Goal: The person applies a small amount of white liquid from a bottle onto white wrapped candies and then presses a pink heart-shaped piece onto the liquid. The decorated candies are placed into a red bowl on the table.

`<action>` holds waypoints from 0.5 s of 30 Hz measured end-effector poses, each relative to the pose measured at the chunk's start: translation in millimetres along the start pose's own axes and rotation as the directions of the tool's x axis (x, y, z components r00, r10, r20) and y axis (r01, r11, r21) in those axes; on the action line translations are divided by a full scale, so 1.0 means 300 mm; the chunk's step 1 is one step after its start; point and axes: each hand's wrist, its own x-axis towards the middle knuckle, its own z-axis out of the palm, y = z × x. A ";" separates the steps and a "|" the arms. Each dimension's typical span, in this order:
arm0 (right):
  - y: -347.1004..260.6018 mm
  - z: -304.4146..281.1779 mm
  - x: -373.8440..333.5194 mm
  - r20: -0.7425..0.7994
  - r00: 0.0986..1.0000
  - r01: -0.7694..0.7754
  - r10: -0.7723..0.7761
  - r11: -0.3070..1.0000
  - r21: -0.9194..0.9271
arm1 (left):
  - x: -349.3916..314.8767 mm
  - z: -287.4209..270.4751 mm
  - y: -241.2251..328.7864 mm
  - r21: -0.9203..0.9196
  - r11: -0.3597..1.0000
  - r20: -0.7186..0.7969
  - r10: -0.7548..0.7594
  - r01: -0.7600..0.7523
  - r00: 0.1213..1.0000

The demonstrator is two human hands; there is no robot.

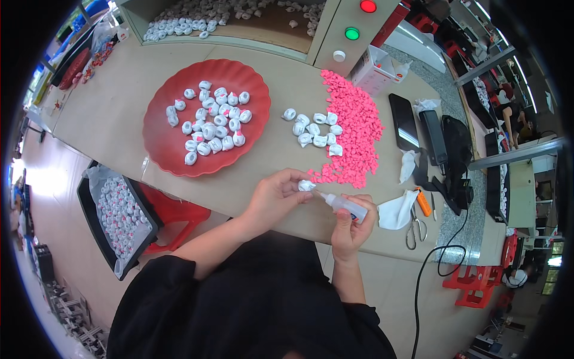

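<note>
My left hand pinches a small white figurine head with its fingertips, above the near edge of the table. In my right hand is a small clear squeeze bottle, tilted so that its thin nozzle points at the white piece. Whether the tip touches it I cannot tell. Just beyond my hands lies a loose group of similar white pieces. Right of them spreads a heap of small bright pink pieces. A red scalloped plate at the left bears several more white pieces, some showing pink.
A black lined tray full of white pieces rests on a red stool, lower left. At right lie scissors, an orange cutter, a white cloth, a phone and a black cable. A cabinet stands behind.
</note>
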 end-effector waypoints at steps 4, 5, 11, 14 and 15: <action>-0.004 0.005 0.005 -0.003 0.999 0.038 -0.039 0.999 -0.024 | -0.001 0.005 0.008 0.008 1.000 -0.005 -0.011 0.011 1.000; -0.005 0.005 0.007 -0.004 0.999 0.048 -0.048 0.998 -0.028 | -0.001 0.007 0.009 0.007 1.000 -0.007 -0.014 0.014 1.000; -0.016 0.014 0.012 0.016 0.988 0.152 -0.151 0.979 -0.138 | 0.001 0.002 0.005 0.017 1.000 -0.009 0.000 0.000 1.000; -0.012 0.013 0.014 0.017 0.982 0.187 -0.186 0.969 -0.159 | 0.003 0.001 -0.001 -0.019 1.000 -0.011 0.020 -0.020 1.000; -0.015 0.015 0.013 0.010 0.985 0.171 -0.172 0.971 -0.169 | 0.004 0.001 0.000 -0.014 1.000 -0.013 0.019 -0.019 1.000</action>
